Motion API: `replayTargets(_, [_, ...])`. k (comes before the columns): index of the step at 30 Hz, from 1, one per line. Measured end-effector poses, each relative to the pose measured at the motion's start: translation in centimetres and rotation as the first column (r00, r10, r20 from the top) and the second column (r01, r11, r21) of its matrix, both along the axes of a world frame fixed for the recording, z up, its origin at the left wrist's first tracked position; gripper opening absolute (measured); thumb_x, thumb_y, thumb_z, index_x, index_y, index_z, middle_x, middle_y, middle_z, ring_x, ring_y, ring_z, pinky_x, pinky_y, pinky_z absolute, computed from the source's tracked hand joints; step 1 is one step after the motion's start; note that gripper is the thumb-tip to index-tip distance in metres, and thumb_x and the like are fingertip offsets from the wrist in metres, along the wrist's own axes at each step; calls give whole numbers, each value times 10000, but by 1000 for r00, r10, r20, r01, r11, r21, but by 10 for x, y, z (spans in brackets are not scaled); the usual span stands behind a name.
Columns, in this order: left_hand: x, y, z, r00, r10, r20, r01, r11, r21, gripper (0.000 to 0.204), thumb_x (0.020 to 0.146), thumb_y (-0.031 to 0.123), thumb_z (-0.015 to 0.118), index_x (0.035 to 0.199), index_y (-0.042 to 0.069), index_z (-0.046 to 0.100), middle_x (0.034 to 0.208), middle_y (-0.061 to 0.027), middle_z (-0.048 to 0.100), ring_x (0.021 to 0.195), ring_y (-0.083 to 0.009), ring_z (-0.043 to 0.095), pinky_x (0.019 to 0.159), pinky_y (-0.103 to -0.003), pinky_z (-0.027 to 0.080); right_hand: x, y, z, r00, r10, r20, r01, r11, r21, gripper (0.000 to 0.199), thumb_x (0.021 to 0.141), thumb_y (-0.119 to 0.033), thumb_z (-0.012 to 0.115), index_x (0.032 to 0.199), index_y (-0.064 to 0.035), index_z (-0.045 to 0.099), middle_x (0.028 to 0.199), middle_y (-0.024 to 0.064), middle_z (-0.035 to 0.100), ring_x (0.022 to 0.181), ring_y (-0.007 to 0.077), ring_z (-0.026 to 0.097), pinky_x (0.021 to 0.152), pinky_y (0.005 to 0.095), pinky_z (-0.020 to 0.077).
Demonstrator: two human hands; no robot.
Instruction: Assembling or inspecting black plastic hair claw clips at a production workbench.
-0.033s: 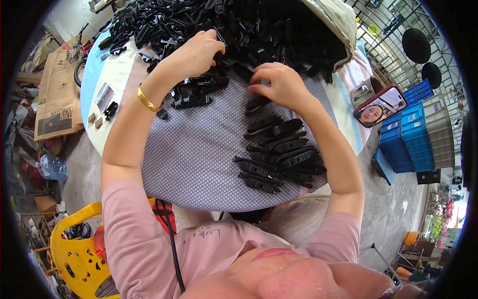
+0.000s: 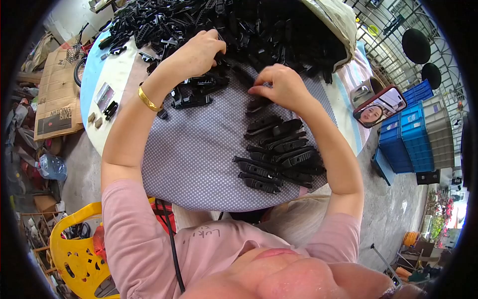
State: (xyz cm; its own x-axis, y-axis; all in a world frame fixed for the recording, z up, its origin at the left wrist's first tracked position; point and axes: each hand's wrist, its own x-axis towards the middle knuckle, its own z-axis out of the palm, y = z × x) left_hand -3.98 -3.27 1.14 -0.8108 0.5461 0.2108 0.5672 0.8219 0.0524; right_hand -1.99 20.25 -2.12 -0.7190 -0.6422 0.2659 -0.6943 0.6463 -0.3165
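Note:
On the patterned tablecloth [image 2: 194,149], my left hand [image 2: 199,54] reaches to the near edge of a big heap of black plastic parts [image 2: 164,25]. Its fingers are curled down, and what they grip is hidden among the black pieces. My right hand [image 2: 283,85] is bent with thumb and fingers drawn together. A long black plastic part [image 2: 243,75] runs up to its fingertips. Just below that hand lies another black piece [image 2: 259,104]. Nearer to me, several similar black parts [image 2: 281,154] lie in rough rows. A small cluster of black parts [image 2: 194,94] sits below my left wrist.
A pale sack [image 2: 343,30] lies open at the back right, with black parts at its mouth. At the table's right edge, a phone [image 2: 381,107] leans against a metal container [image 2: 366,88]. Blue crates [image 2: 416,129] stand beyond. A yellow chair [image 2: 74,249] is at lower left.
My right hand has shifted very slightly to the right. The left hand stays at the heap's edge.

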Motion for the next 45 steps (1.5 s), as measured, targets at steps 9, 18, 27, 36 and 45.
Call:
replayTargets(9, [-9, -2, 8, 996, -81, -31, 86, 908, 409, 203, 721, 63, 672, 900, 14, 591, 768, -94, 590, 739, -196, 567, 694, -291, 461, 13, -14, 1, 999, 21, -44, -30, 975, -219, 374, 642, -276, 748, 972, -126, 657, 904, 69, 614, 822, 227, 598, 716, 305, 481])
replayTargets(18, [-22, 3, 1, 997, -73, -18, 63, 676, 734, 304, 867, 48, 523, 1168, 4, 533, 1040, -72, 626, 970, -109, 577, 849, -222, 458, 18, -5, -1, 997, 76, 29, -72, 990, -124, 307, 733, -170, 645, 1024, -78, 620, 923, 103, 627, 826, 247, 607, 759, 320, 484])
replayTargets(27, [9, 35, 3, 820, -509, 260, -108, 309, 945, 295, 918, 4, 408, 1188, 46, 519, 1071, -75, 587, 1015, -148, 570, 907, -279, 477, 24, 4, 20, 917, 117, 381, 224, 639, -735, 268, 915, -96, 463, 1154, 4, 534, 860, 55, 633, 704, 66, 541, 601, 199, 454])
replayTargets(36, [34, 59, -7, 904, -353, 243, -95, 388, 917, 374, 864, 13, 502, 1237, 16, 479, 1107, -97, 592, 936, -131, 590, 862, -259, 481, 24, 1, 12, 901, 62, 429, 321, 571, -756, 262, 907, -134, 518, 1116, 18, 561, 816, 58, 634, 647, 93, 582, 568, 210, 484])
replayTargets(45, [35, 55, -2, 884, -391, 257, -141, 301, 943, 289, 801, 49, 640, 1085, 18, 597, 987, -68, 643, 853, -99, 595, 792, -215, 488, 26, 4, 14, 958, -258, -125, 151, 825, -545, 366, 811, -207, 660, 1089, 16, 573, 899, 63, 633, 781, 115, 579, 651, 244, 478])
